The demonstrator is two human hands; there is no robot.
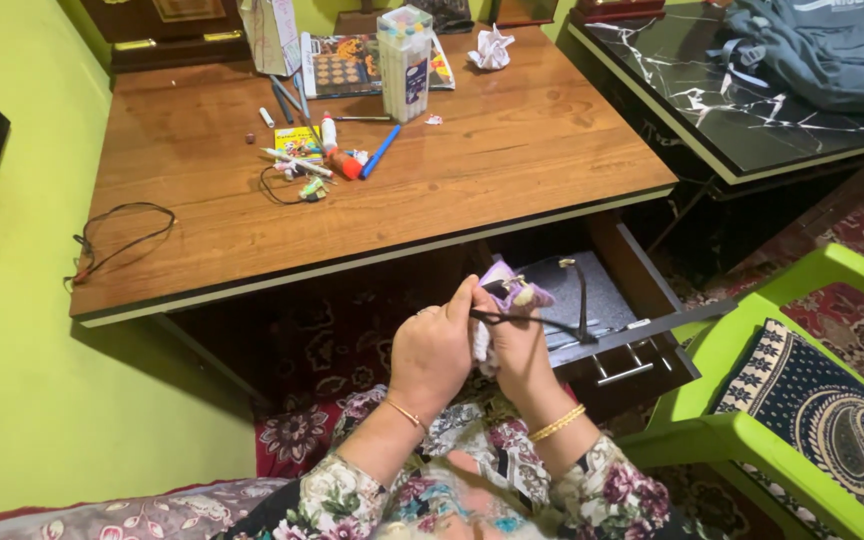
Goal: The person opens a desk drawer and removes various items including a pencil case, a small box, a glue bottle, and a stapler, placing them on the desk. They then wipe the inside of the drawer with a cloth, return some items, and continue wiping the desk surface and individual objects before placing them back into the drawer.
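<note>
Purple and white, a small soft bundle (508,292) sits pinched between your two hands in front of the open drawer (607,300). Your left hand (434,350) is curled nearly closed, thumb up against the bundle and a thin black cord (542,322) that runs off to the right. Your right hand (517,350) is closed around the bundle from below. Beyond them the wooden worktop (472,170) carries scattered pens (380,152), a tall pack of markers (404,62), a crumpled paper (491,47) and a loose black cable (122,235). Green walls, a green plastic chair (752,440) and a patterned red carpet (852,300) surround you.
</note>
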